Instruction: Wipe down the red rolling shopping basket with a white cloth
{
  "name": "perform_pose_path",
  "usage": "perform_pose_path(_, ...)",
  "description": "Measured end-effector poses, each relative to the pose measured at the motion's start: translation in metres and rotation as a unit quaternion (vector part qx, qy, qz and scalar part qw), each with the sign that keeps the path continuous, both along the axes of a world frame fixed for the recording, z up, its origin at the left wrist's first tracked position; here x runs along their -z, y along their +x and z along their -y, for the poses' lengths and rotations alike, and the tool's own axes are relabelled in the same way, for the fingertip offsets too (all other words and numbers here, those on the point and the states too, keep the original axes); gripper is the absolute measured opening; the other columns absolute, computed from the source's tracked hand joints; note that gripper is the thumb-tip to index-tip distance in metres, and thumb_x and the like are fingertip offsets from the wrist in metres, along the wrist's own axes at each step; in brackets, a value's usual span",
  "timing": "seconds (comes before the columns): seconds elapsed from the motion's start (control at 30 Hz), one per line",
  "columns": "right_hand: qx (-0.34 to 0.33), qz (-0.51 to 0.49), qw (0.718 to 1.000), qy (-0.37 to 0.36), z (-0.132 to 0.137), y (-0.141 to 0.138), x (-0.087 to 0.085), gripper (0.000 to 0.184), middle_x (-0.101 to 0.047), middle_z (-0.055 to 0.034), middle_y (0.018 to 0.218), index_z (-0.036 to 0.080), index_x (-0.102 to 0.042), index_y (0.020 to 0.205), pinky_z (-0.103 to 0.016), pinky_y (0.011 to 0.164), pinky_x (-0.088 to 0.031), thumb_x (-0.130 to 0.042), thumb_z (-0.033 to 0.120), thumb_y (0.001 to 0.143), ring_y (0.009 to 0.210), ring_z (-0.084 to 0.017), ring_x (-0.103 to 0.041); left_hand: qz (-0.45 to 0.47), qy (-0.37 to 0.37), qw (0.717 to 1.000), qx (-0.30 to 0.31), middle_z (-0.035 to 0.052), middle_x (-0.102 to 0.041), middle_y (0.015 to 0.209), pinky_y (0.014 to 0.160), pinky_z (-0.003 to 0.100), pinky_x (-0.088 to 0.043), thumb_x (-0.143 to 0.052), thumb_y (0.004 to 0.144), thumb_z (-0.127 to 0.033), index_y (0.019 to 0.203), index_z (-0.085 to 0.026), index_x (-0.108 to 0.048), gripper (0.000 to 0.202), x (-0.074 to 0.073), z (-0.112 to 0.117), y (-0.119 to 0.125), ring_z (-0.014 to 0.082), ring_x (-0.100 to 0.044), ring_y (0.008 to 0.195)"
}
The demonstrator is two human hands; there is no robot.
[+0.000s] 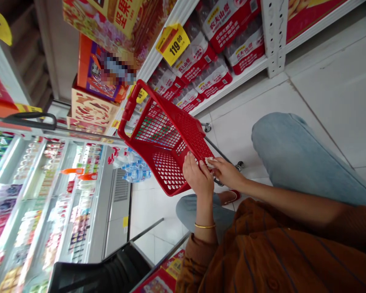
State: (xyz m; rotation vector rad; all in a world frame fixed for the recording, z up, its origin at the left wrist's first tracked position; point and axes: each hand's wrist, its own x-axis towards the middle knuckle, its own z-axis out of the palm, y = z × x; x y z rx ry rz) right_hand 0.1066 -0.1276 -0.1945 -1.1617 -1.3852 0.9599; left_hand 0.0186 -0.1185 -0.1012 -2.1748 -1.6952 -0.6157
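A red shopping cart (171, 138) with a perforated plastic basket stands in front of me, tilted in the view. My left hand (198, 174), with a gold bangle on the wrist, lies over the basket's near side, its fingers stretched out. Close beside it, my right hand (226, 171) is closed on a crumpled white cloth (211, 162), perhaps a tissue, against the same side of the basket. The fingertips of my right hand are partly covered by the cloth. No goods show inside the basket's visible part.
Shelves of red-labelled bottled water packs (198, 53) stand beyond the cart, under a yellow price tag (173, 44). Gift boxes (91, 110) sit on the shelf above. A lit refrigerated display (49, 203) lines the left. A black bin-like object (103, 268) stands low left.
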Motion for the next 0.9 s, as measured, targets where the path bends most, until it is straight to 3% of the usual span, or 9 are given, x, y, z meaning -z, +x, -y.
perform_pose_path(0.1, 0.032, -0.018, 0.999, 0.008, -0.019, 0.011, -0.006, 0.051, -0.062, -0.0099, 0.118, 0.021, -0.055, 0.131, -0.043, 0.104, -0.046, -0.044, 0.008, 0.084, 0.113, -0.023, -0.059, -0.022, -0.053, 0.998, 0.002, 0.0210, -0.040, 0.148, 0.114, 0.044, -0.032, -0.031, 0.099, -0.026, 0.143, -0.006, -0.035, 0.049, 0.005, -0.013, 0.003, 0.0250, -0.031, 0.142)
perform_pose_path(0.2, 0.055, -0.049, 0.997, 0.036, -0.047, 0.017, -0.013, 0.047, -0.058, -0.0107, 0.129, 0.020, -0.051, 0.136, -0.044, 0.109, -0.041, -0.043, 0.015, 0.090, 0.122, -0.023, -0.053, -0.035, -0.068, 0.997, 0.003, 0.0234, -0.037, 0.149, 0.114, 0.044, -0.033, -0.028, 0.098, -0.021, 0.143, -0.003, -0.035, 0.049, 0.013, -0.016, -0.001, 0.0251, -0.029, 0.143)
perform_pose_path(0.37, -0.008, -0.088, 0.991, 0.105, -0.082, 0.007, -0.019, 0.050, -0.051, -0.0062, 0.141, 0.025, -0.048, 0.138, -0.044, 0.114, -0.034, -0.040, 0.012, 0.090, 0.133, -0.020, -0.044, -0.017, -0.050, 0.999, 0.014, 0.0215, -0.039, 0.148, 0.112, 0.041, -0.037, -0.029, 0.098, -0.021, 0.144, -0.007, -0.036, 0.048, 0.021, -0.013, -0.009, 0.0231, -0.033, 0.141)
perform_pose_path(0.6, -0.038, -0.067, 0.992, 0.105, -0.066, 0.003, -0.018, 0.063, -0.054, -0.0040, 0.140, 0.023, -0.052, 0.135, -0.042, 0.114, -0.035, -0.039, -0.002, 0.079, 0.131, -0.020, -0.048, -0.015, -0.054, 0.998, 0.010, 0.0191, -0.042, 0.147, 0.112, 0.039, -0.038, -0.030, 0.097, -0.019, 0.145, -0.010, -0.035, 0.049, 0.026, -0.017, -0.011, 0.0208, -0.036, 0.140)
perform_pose_path(0.9, -0.032, -0.057, 0.992, 0.105, -0.045, 0.013, -0.013, 0.063, -0.056, -0.0034, 0.138, 0.026, -0.054, 0.135, -0.044, 0.113, -0.038, -0.039, 0.000, 0.079, 0.130, -0.021, -0.049, -0.010, -0.057, 0.998, 0.029, 0.0190, -0.040, 0.148, 0.113, 0.040, -0.037, -0.032, 0.095, -0.015, 0.145, -0.010, -0.035, 0.050, 0.029, -0.010, -0.008, 0.0218, -0.035, 0.140)
